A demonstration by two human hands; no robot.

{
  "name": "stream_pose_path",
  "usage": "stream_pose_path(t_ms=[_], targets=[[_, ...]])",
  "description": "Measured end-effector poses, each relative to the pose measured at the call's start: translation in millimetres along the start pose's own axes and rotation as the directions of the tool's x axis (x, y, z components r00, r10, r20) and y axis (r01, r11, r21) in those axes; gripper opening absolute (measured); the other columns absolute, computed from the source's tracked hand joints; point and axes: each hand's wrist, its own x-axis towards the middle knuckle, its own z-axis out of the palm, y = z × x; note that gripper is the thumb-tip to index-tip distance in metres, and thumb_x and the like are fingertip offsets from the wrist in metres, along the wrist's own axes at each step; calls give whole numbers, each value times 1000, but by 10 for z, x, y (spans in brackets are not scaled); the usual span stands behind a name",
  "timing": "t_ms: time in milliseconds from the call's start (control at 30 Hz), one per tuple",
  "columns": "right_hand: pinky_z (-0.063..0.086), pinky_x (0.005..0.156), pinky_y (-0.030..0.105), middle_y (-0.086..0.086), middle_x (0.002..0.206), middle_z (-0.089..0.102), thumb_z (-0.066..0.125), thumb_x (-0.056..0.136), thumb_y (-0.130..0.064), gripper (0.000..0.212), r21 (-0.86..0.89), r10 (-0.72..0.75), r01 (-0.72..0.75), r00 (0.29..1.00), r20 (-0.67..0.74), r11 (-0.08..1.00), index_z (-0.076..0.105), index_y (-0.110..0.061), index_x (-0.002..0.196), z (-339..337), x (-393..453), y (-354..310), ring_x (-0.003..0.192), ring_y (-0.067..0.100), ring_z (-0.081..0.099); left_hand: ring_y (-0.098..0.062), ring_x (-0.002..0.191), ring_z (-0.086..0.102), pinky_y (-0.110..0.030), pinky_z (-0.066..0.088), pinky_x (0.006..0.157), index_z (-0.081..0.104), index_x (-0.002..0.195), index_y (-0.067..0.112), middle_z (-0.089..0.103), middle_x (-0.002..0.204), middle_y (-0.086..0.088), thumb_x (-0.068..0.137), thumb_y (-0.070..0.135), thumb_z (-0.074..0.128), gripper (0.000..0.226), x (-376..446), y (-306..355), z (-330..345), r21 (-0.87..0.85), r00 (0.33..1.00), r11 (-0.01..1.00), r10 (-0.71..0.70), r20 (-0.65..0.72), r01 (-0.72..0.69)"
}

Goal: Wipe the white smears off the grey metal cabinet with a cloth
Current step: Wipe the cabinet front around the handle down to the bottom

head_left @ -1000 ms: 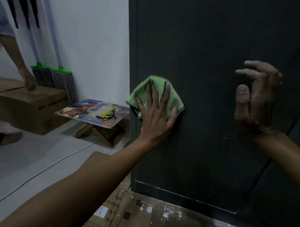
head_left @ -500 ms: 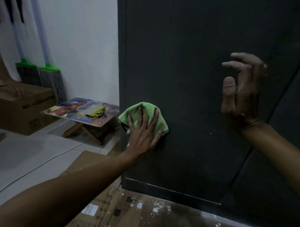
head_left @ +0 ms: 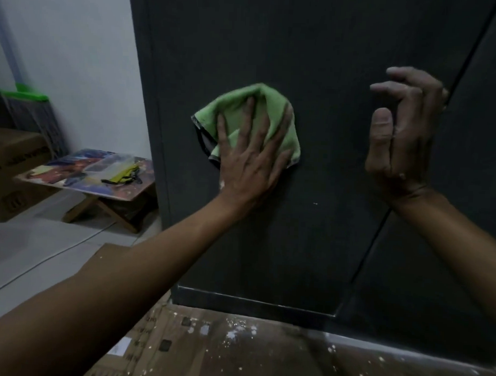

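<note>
Cloth risen, left hand flat — matte cabinet

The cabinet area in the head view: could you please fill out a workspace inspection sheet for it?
Surface: grey cabinet door, dark and mostly clean; a small white speck remains below the cloth.
Job's things: green cloth pressed flat on the door.
Clutter: paint-spattered cardboard on the floor at the cabinet's foot; cardboard box at left.
Hands: left hand spread flat on the cloth; right hand empty, fingers curled, raised at the door; contact cannot be told.
Cables: one thin white cable across the floor tiles.
Surroundings: white wall; green-headed brooms leaning on it; low folding table with a printed top.
</note>
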Motion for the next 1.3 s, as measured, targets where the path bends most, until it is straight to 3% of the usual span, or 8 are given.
stream_pose_path(t_ms=[167,367,533,667,867,1067,1200,1300], targets=[[39,109,48,22,137,55,34,111,-38,48,-5,34,-34,999,13,999,62,-2,125,-38,-129,150,132,36,50,-33,158,20,-71,-3,123,46,154,23,32,166,-4,103,39,50,54,-1017,205,217,-81,867,892,451,214,-444],[39,109,43,16,138,55,33,111,-40,46,15,13,-13,1000,8,1000,63,-7,124,-10,-144,166,134,31,50,-18,155,32,-47,47,114,22,157,26,32,169,7,93,32,59,75,-1793,408,328,-277,579,709,695,426,-648],[39,108,39,11,140,54,32,112,-41,44,-5,46,-47,998,-50,999,63,-11,124,-44,-102,277,132,26,51,-28,145,49,-57,47,111,54,149,20,47,161,-3,85,30,69,66,-1081,357,217,-238,711,758,652,263,-607],[36,108,32,11,139,54,34,113,-39,41,-23,39,-41,996,-81,999,63,-12,123,-23,-81,360,130,25,52,-32,158,25,-62,3,128,41,158,25,37,167,-6,102,38,52,59,-47,426,-1,-128,917,914,394,53,-385],[38,108,38,14,138,55,34,112,-37,42,-16,24,-25,997,-68,1000,63,-8,122,-53,-165,396,131,27,52,-30,161,15,-65,8,126,26,165,34,32,169,0,109,43,39,58,100,661,15,-71,981,979,194,-5,-194],[36,109,33,15,138,55,32,112,-40,46,-40,34,-36,998,-52,999,64,-8,122,-168,-259,500,131,30,52,-30,160,19,-61,-2,128,58,143,20,33,168,-2,102,38,53,45,-906,832,288,-196,814,831,553,178,-521],[38,107,36,12,138,55,33,112,-40,43,-53,49,-52,997,-66,997,64,-11,121,-177,-298,588,130,26,52,-23,160,10,-54,23,128,36,159,25,8,173,0,100,39,56,64,-1734,1003,453,-307,577,695,715,395,-650],[37,107,33,8,139,53,34,111,-41,40,-46,25,-26,999,-21,999,62,-14,122,-146,-390,587,131,23,50,-21,158,25,-47,38,121,21,160,18,20,171,2,96,31,46,69,-2023,1137,538,-382,563,669,743,363,-637]])
